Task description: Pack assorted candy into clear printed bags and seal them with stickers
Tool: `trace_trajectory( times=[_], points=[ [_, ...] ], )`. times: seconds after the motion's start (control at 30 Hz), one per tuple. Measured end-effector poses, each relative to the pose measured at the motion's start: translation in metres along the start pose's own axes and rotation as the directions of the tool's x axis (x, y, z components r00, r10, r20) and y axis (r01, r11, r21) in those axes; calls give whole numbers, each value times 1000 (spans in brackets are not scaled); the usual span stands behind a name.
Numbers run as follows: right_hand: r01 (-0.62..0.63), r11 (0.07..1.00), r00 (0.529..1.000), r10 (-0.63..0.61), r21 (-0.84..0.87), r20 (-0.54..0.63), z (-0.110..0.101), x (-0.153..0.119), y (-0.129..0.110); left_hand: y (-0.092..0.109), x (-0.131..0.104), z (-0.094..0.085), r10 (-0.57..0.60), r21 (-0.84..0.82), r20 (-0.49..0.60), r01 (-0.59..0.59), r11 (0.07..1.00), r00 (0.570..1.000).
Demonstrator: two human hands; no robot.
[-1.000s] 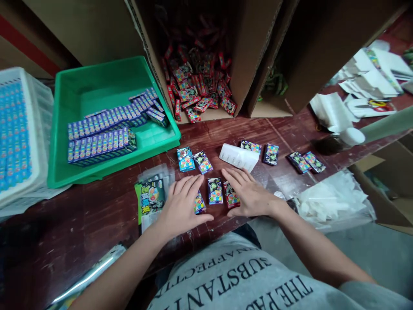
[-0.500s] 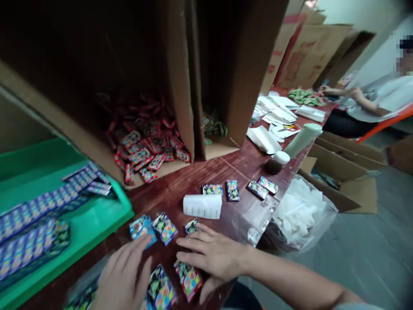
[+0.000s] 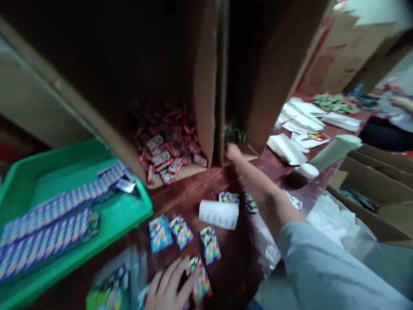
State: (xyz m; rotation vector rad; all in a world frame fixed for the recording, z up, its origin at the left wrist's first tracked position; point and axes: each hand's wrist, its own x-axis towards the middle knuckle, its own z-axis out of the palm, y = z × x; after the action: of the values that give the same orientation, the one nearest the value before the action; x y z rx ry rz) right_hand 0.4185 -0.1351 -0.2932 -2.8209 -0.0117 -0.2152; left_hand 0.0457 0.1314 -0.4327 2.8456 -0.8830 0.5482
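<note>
Evidently the small, red-edged printed carton (image 3: 202, 282) was a light thing: it lay flat on the dark red-brown wooden counter (image 3: 180, 196), partly under the left hand (image 3: 172, 282), whose grip was spread, palm down, pinching nothing that showed. Its thin card walls were probably stiff enough to stand a gentle squeeze yet likely to dent under a hard one, and the glossy print might have slid a little on the worn surface. Its two long edges seemed the best place to take hold, thumb against fingers. Just beyond lay a purple-edged printed carton (image 3: 210, 245) and a bright blue printed carton (image 3: 160, 234), likely to handle alike. The right hand (image 3: 232, 151) was at the mouth of a tall brown cardboard box (image 3: 267, 86), near loose green packets (image 3: 235, 131) that looked light; blur hid its fingers, so whether that grip pinched anything could not be told.
</note>
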Motion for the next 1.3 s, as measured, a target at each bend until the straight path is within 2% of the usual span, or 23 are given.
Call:
trace_trajectory(
  times=[0.1,0.17,0.2,0.23,0.27,0.3,0.4,0.47,0.5,0.6,0.67,0.7,0.73,0.77,0.83,0.87,0.9,0.97,1.07,1.13,1.2,1.3],
  points=[
    [-25,1000,999,25,-7,-34,-15,-41,12,4,-2,-28,-140,-124,179,164,979,974],
    [-25,1000,996,26,12,-86,-28,-81,31,-8,-17,-47,-213,-172,257,262,950,943],
    [-2,999,992,8,47,-127,-34,-110,43,-17,-29,-57,-230,-182,286,289,940,930],
    [83,982,979,-50,167,-197,-37,-144,53,-27,-44,-67,-239,-180,315,305,935,919],
    [153,953,978,-107,263,-180,-37,-183,61,-36,-61,-78,-238,-171,340,309,936,910],
    [156,926,986,-123,343,-117,-33,-225,66,-45,-80,-87,-230,-156,360,302,940,904],
    [-57,856,998,33,514,56,1,-341,59,-60,-122,-104,-253,-113,400,322,940,881],
    [-112,880,994,106,462,38,29,-388,42,-56,-126,-101,-260,-127,408,337,933,875],
    [-79,915,997,81,396,13,38,-400,34,-51,-119,-96,-257,-149,395,338,930,882],
    [119,979,993,-117,167,-19,43,-407,23,-26,-72,-68,-238,-238,323,322,916,916],
    [255,959,966,-259,124,18,30,-399,26,-10,-34,-47,-226,-291,299,314,904,927],
    [338,929,934,-351,153,63,22,-393,29,-4,-17,-39,-214,-312,298,307,899,930],
    [430,878,878,-461,209,129,15,-387,32,0,-3,-32,-197,-326,308,298,897,931],
    [518,808,791,-577,280,202,10,-380,35,3,8,-27,-180,-334,315,287,898,932],
    [632,662,578,-749,404,324,7,-364,38,7,20,-22,-148,-342,319,260,903,936],
    [658,615,498,-788,435,362,9,-356,38,9,22,-22,-138,-346,314,249,905,939],
    [675,592,453,-804,441,385,13,-347,37,12,22,-23,-133,-351,310,244,904,941],
    [697,587,441,-803,411,400,24,-332,33,14,18,-28,-132,-363,316,248,898,940],
    [734,599,483,-792,321,373,37,-318,23,5,-4,-50,-154,-347,329,272,898,932],
    [767,578,493,-809,279,322,42,-316,13,-13,-41,-74,-204,-287,344,310,906,916],
    [801,529,459,-843,280,279,48,-321,0,-33,-97,-101,-309,-180,392,402,898,866],
    [844,422,342,-899,332,272,61,-333,-25,-48,-195,-130,-514,20,461,570,821,724]
  ],
)
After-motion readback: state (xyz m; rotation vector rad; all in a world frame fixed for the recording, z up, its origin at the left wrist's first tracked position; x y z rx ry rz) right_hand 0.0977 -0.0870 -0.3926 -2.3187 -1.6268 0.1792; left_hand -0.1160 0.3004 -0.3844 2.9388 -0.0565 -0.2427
